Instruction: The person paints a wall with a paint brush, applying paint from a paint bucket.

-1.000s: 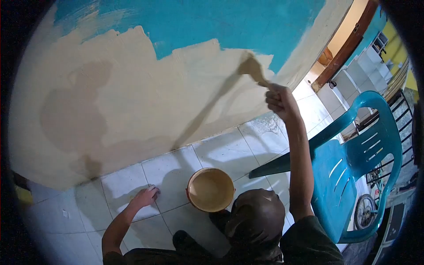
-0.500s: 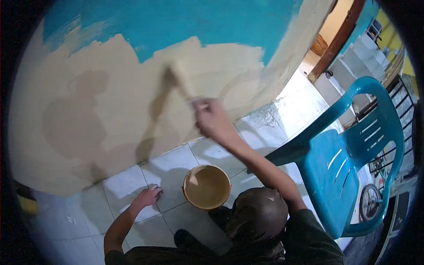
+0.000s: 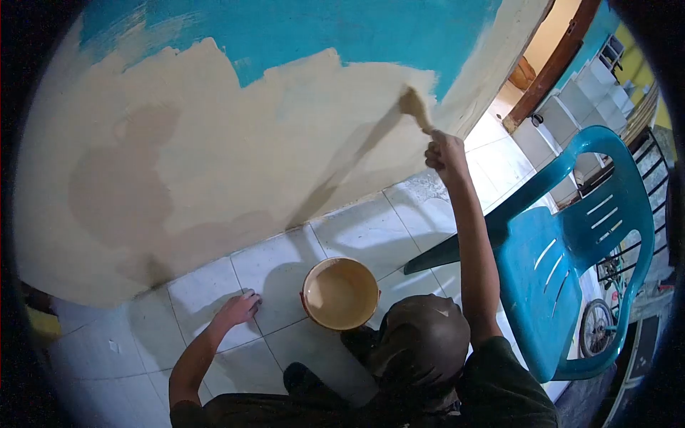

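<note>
My right hand (image 3: 447, 154) is closed around the handle of a paintbrush (image 3: 414, 105). Its bristles, coated in cream paint, meet the wall (image 3: 285, 143) just below the border between cream and turquoise paint. Low on the left, my left hand (image 3: 239, 308) is over the floor tiles with its fingers loosely bent and nothing visible in it. A small bucket (image 3: 341, 294) of cream paint stands on the tiles between my arms, with a red handle mount on its side.
A teal plastic chair (image 3: 546, 274) stands close to my right forearm. Beyond the wall's edge is a doorway with a brown wooden frame (image 3: 553, 64). A bicycle wheel (image 3: 596, 327) shows behind the chair. White floor tiles (image 3: 278, 271) run along the wall's foot.
My right hand has moved right with the paintbrush, toward the wall's right edge. My left hand stays in nearly the same place. The view has shifted slightly.
</note>
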`<action>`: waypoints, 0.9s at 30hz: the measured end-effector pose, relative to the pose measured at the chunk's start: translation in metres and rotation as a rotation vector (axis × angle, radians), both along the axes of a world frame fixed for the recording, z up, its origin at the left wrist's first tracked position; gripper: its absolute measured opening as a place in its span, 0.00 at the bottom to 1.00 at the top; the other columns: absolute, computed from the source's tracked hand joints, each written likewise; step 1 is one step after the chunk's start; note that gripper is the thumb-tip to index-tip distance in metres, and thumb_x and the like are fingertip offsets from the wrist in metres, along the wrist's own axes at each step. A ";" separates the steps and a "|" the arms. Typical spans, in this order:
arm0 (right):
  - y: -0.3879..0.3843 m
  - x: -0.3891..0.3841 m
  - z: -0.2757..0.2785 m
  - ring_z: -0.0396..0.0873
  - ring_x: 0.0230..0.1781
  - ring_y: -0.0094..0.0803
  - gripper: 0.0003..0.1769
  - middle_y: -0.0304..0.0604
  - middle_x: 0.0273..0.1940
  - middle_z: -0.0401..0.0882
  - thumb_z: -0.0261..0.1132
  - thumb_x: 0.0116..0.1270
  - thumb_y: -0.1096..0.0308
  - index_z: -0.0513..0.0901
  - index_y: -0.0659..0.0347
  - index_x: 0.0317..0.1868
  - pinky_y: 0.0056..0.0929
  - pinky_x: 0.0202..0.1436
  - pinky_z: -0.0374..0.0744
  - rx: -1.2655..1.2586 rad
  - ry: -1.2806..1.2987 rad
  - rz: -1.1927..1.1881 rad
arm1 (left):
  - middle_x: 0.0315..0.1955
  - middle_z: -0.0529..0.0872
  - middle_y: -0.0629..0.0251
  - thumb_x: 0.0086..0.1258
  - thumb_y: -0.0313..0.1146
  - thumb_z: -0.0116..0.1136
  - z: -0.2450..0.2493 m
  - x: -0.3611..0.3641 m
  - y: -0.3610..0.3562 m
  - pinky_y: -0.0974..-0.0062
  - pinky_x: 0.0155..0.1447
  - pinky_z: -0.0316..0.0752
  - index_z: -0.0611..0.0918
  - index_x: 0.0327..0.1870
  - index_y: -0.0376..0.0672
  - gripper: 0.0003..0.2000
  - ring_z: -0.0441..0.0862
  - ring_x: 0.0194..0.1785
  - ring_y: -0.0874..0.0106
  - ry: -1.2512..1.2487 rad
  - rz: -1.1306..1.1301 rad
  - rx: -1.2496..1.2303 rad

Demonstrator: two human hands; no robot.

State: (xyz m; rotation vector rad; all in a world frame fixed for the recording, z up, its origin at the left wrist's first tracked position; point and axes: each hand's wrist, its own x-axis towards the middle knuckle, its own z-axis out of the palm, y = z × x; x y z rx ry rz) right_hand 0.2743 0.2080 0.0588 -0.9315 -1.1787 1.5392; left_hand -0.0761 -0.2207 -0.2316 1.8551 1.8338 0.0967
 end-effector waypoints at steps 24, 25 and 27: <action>-0.178 -0.037 0.058 0.78 0.35 0.18 0.22 0.46 0.38 0.85 0.62 0.71 0.71 0.71 0.62 0.64 0.21 0.40 0.78 0.452 -0.751 0.918 | 0.47 0.79 0.48 0.70 0.39 0.49 -0.004 0.024 0.008 0.53 0.53 0.76 0.76 0.51 0.41 0.15 0.80 0.47 0.51 0.045 0.177 -0.261; -0.177 -0.029 0.057 0.81 0.35 0.19 0.22 0.48 0.38 0.86 0.60 0.72 0.72 0.70 0.65 0.65 0.22 0.41 0.80 0.560 -0.812 1.006 | 0.44 0.78 0.49 0.68 0.36 0.51 -0.053 0.005 0.007 0.55 0.49 0.77 0.77 0.48 0.41 0.13 0.80 0.45 0.51 0.107 -0.137 -0.176; -0.187 -0.027 0.068 0.76 0.24 0.17 0.21 0.45 0.31 0.85 0.61 0.71 0.74 0.74 0.66 0.64 0.22 0.26 0.74 0.546 -1.142 1.057 | 0.43 0.76 0.53 0.68 0.33 0.52 -0.048 0.005 0.011 0.55 0.45 0.78 0.75 0.48 0.41 0.11 0.81 0.44 0.53 0.046 -0.161 0.010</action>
